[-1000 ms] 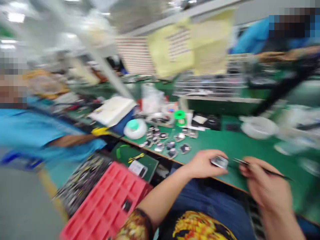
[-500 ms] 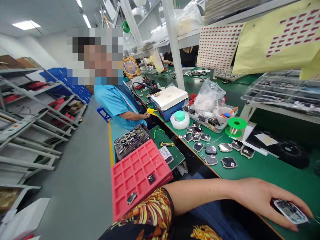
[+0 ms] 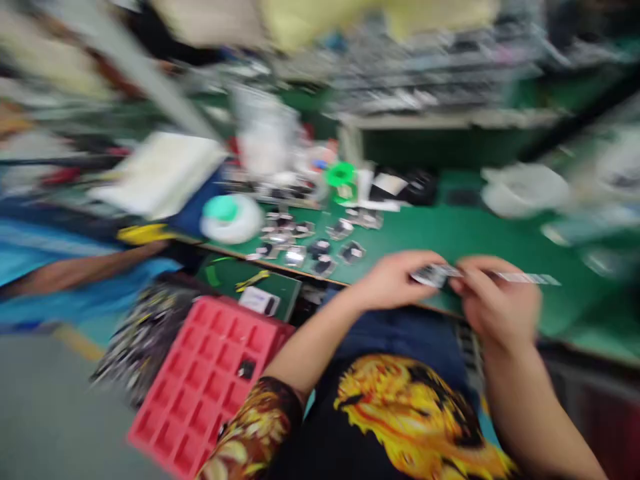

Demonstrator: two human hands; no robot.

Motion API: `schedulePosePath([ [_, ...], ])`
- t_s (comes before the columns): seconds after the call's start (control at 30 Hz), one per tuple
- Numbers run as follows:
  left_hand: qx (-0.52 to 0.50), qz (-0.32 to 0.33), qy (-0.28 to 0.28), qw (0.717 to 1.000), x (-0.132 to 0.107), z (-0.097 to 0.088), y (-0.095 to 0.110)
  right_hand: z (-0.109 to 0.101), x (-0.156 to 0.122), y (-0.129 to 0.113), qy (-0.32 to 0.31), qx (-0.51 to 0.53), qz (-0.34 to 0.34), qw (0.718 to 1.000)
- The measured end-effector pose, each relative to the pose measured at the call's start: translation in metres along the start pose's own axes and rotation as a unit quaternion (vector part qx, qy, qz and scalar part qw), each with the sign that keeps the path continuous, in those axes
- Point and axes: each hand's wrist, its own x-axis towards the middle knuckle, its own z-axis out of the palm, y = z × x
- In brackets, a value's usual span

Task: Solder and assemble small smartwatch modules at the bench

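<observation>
My left hand (image 3: 405, 277) is closed on a small smartwatch case with electronics showing (image 3: 429, 275), held over the front edge of the green bench. Beside it, my right hand (image 3: 497, 300) pinches a thin, pale, strip-like thing (image 3: 530, 278); blur hides its exact kind. One end of the strip reaches the case, while the other sticks out past my right knuckles. Several smartwatch cases (image 3: 323, 248) lie on the bench to the left of my hands.
A red compartment tray (image 3: 200, 373) stands to my left, next to a dark tray of parts (image 3: 145, 333). Behind the watch cases are a green solder spool (image 3: 341, 181) and a white roll (image 3: 240, 220). A co-worker's arm (image 3: 95, 263) is at far left; a white bowl (image 3: 525, 190) stands right.
My view has swung to the right and blurred. My right hand has come into view holding the pale strip, beside the watch case that stays in my left hand.
</observation>
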Motion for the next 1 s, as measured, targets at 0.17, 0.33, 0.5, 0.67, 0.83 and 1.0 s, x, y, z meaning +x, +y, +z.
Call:
schedulePosePath([
  [0.17,0.061,-0.032,0.039,0.997,0.011,-0.006,-0.023,-0.042,-0.014,0.004,-0.067,0.085,-0.043,0.993],
  [0.33,0.072,-0.034,0.037,0.996,0.005,0.000,-0.022,-0.033,-0.012,-0.002,-0.089,0.098,-0.040,0.990],
  [0.5,0.064,-0.027,0.043,0.997,0.006,0.000,-0.023,-0.033,-0.015,-0.006,-0.116,0.097,-0.055,0.987],
  [0.67,0.069,-0.029,0.038,0.996,0.006,0.000,-0.022,-0.031,-0.016,-0.005,-0.106,0.062,-0.054,0.991],
  [0.83,0.071,-0.022,0.042,0.996,0.008,0.000,-0.026,-0.029,-0.011,0.002,-0.107,0.074,-0.044,0.991],
  [1.0,0.122,0.009,0.041,0.992,0.004,-0.002,-0.015,-0.033,-0.016,-0.008,-0.132,0.100,-0.046,0.985],
])
